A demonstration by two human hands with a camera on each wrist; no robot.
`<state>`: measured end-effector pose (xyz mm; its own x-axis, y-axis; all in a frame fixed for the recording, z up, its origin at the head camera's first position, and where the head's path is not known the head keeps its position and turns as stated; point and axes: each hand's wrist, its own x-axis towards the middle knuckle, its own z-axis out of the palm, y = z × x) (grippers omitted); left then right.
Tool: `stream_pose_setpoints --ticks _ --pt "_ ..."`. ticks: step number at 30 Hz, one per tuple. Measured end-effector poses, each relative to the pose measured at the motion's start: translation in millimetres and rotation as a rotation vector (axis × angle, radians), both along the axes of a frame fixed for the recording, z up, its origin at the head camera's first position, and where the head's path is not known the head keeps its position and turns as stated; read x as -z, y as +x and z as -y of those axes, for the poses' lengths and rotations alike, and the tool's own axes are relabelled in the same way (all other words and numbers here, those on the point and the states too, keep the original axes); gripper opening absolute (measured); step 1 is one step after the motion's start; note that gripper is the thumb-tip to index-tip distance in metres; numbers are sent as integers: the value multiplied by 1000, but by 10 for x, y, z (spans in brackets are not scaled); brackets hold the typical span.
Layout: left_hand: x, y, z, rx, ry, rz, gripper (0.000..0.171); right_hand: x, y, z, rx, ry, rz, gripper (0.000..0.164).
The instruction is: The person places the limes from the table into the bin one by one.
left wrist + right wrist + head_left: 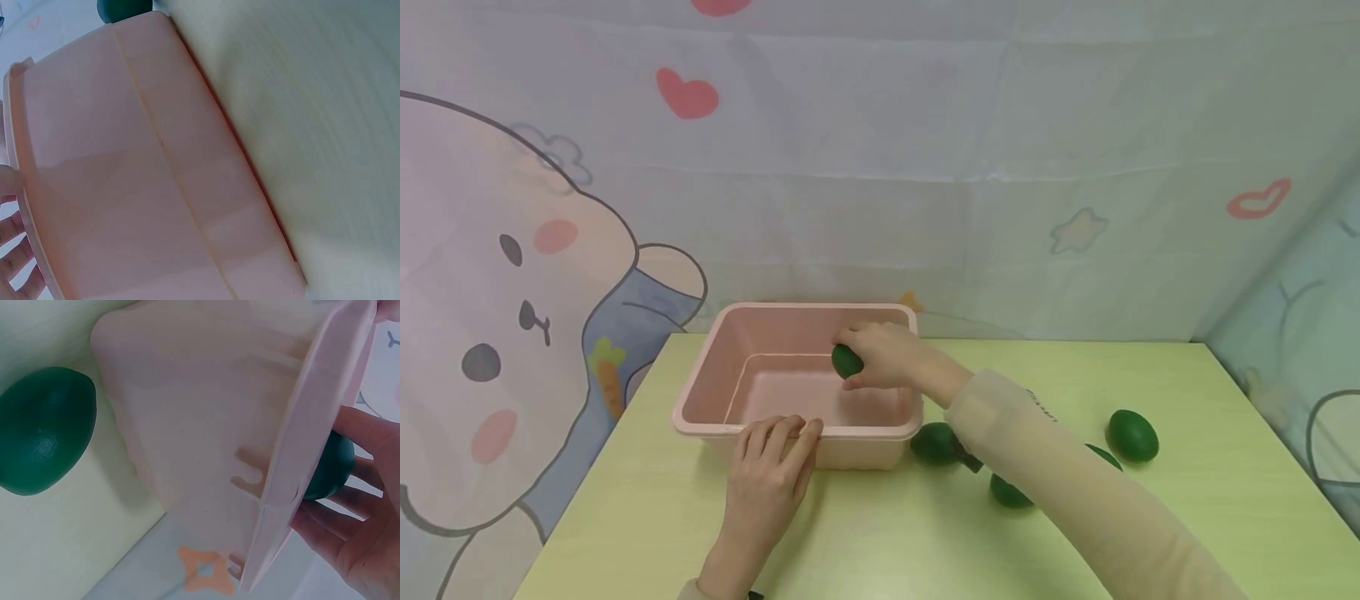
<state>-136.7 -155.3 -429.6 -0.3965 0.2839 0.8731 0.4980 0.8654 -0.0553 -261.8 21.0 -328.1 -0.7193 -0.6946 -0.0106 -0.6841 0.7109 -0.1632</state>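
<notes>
A pink plastic basin [820, 432] stands on the table's left half. My left hand [767, 479] grips its front rim, the fingers hooked over the edge; in the left wrist view the thumb [9, 181] lies at the lip. Inside the right wall, my right hand [887, 357] holds a smooth dark green fruit [846, 362] between thumb and fingers. From the right wrist, part of that fruit [334, 465] is hidden behind the basin's rim [306, 419]. Another green fruit [934, 443] lies on the table against the basin's front right corner.
More green fruits lie to the right: one [1132, 436] in full view, one [1011, 492] and another [1103, 456] partly behind my right sleeve [1045, 467]. A printed cloth [865, 125] hangs behind the pale yellow-green table [880, 542].
</notes>
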Motion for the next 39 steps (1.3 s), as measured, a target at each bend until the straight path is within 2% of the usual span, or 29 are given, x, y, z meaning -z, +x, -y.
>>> stream_pose_setpoints --ticks 10,26,39 --pt "9 2 -11 9 8 7 30 9 11 6 8 3 11 60" --pt "0 -4 -15 4 7 5 31 -78 40 -15 31 10 -46 53" --pt "9 12 -1 4 14 20 32 -98 86 -120 21 -84 -13 49"
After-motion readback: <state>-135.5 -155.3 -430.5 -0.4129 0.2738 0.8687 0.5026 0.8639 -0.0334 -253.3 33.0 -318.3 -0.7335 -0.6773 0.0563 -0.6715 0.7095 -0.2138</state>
